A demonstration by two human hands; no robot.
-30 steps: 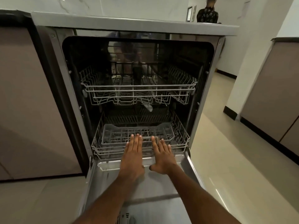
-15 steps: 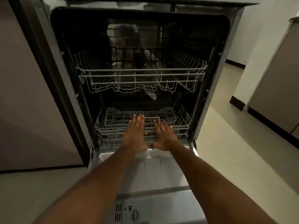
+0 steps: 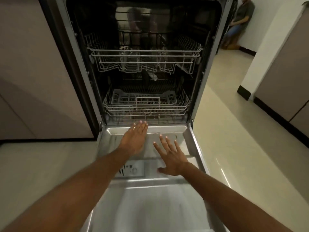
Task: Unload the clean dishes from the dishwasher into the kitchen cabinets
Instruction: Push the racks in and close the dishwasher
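Observation:
The dishwasher stands open with its steel door folded down flat toward me. Inside, the lower wire rack sits pushed in, with a cutlery basket in it, and no dishes show in it. The upper wire rack is also pushed in, and I see no dishes in it. My left hand hovers flat over the door's inner end, fingertips near the lower rack's front. Over the door near the detergent panel, my right hand is held with fingers spread. Both hands hold nothing.
Brown cabinet fronts flank the dishwasher on the left and another cabinet run stands at the right. Pale floor tiles lie between. A person sits against the far wall at the upper right.
Both hands have drawn back from the lower rack's front edge onto the open door. The lower rack now sits deeper inside. My view has moved back and tilted down.

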